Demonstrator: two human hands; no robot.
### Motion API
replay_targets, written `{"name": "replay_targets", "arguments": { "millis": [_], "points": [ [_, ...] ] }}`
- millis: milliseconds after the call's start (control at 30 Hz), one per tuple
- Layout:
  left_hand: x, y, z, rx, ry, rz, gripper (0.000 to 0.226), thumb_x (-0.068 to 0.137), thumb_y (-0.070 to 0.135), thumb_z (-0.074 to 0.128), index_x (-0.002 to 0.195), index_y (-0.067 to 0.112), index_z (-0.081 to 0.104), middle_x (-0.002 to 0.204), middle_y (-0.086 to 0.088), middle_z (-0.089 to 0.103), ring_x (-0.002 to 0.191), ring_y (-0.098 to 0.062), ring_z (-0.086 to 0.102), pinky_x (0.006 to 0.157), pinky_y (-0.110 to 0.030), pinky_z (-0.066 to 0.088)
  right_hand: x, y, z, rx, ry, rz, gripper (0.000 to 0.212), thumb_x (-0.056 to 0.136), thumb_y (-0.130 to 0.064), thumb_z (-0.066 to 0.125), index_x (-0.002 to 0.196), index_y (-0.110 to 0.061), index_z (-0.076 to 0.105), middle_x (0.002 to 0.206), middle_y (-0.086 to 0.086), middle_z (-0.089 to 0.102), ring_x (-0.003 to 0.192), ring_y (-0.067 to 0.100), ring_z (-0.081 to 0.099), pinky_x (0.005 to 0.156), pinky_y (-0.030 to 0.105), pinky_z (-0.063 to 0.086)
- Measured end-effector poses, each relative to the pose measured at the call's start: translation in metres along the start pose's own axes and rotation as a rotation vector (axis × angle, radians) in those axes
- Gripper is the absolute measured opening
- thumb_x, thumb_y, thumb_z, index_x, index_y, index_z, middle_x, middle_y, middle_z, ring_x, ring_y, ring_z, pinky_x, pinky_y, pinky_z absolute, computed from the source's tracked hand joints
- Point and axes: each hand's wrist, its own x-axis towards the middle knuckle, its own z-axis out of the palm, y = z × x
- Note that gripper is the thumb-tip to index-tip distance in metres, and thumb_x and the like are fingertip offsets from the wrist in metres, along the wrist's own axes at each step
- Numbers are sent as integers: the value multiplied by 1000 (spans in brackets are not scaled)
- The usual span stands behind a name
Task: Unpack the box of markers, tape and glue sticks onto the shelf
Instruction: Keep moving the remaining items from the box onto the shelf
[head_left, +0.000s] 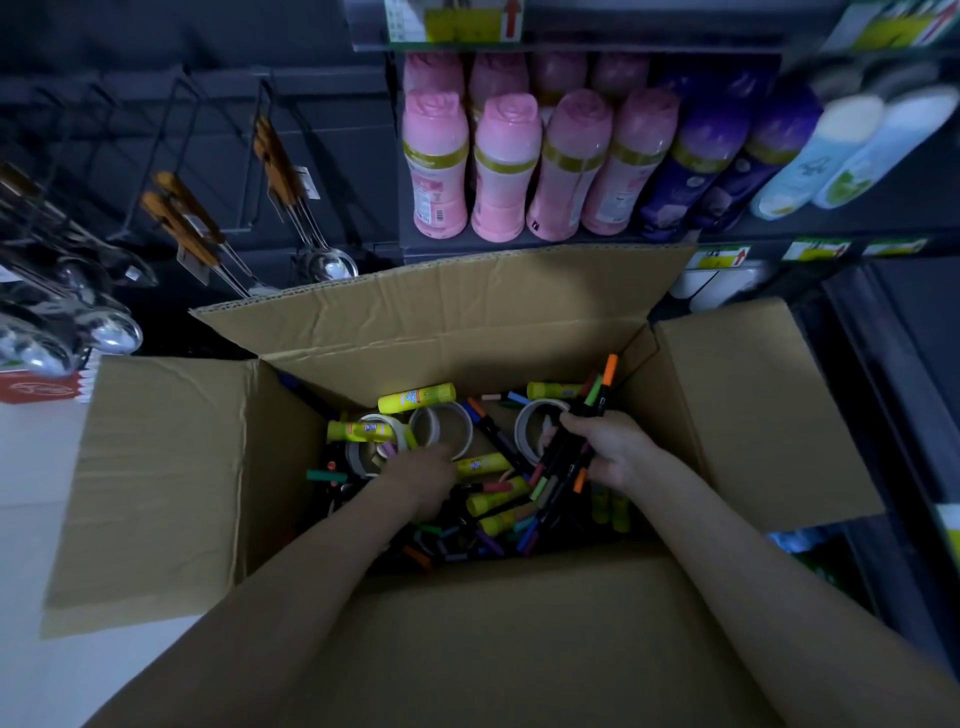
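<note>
Box (291, 457) flaps splayed; right fingers (577, 423) clutch markers (596, 393); left fingers (439, 458) buried, grip unclear.

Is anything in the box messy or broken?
Messy, yes: markers, glue sticks and tape rolls lie jumbled in the box, pointing every way. Its far flap is creased. Nothing looks broken.

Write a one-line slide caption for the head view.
Right hand grips black colour-capped markers; left hand reaches among yellow glue sticks inside open brown cardboard box.
</note>
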Motion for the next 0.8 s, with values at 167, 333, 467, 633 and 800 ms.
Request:
{"name": "replay_targets", "arguments": {
  "millis": [167, 333, 467, 633, 800],
  "points": [
    [1, 8, 4, 33, 2, 2, 35, 89, 8, 53, 123, 13, 53, 126, -12, 52, 117, -31, 53, 86, -44, 48, -6, -3, -2, -3, 29, -40, 13, 95, -8, 53, 103, -1, 61, 100, 17, 65, 88, 30, 63, 77, 46, 52],
    [3, 9, -4, 101, -16, -41, 27, 89, 9, 52, 115, 7, 60, 119, -14, 60, 113, -31, 56, 84, -41, 49, -10, -2, -6, 72, 14, -51, 11, 97, -8, 51, 101, -1, 59, 75, 12, 60, 70, 23, 61, 69, 37, 56],
    [-2, 0, -17, 139, 51, -12, 36, 88, 32, 60, 117, 11, 61, 115, -14, 59, 112, -32, 51, 87, -39, 44, -12, -2, -7, 100, 13, -55, 9, 97, -6, 50, 95, -1, 58, 72, 12, 59, 67, 23, 60, 70, 38, 55],
    [-8, -17, -17, -143, 119, 34, 41, 91, 40, 56, 122, 13, 53, 113, -14, 63, 108, -32, 57, 80, -35, 44, -18, -3, -4, 94, 21, -65, 12, 96, -7, 52, 89, -2, 61, 66, 11, 60, 65, 23, 59, 68, 38, 54],
    [-29, -18, -29, -522, 382, -4, 35, 93, 31, 55, 119, 7, 51, 110, -14, 64, 105, -30, 58, 77, -31, 41, -31, -10, 1, 213, 6, -40, 13, 98, -7, 48, 89, -1, 56, 71, 10, 54, 64, 19, 54, 49, 27, 55]
  ]
}}
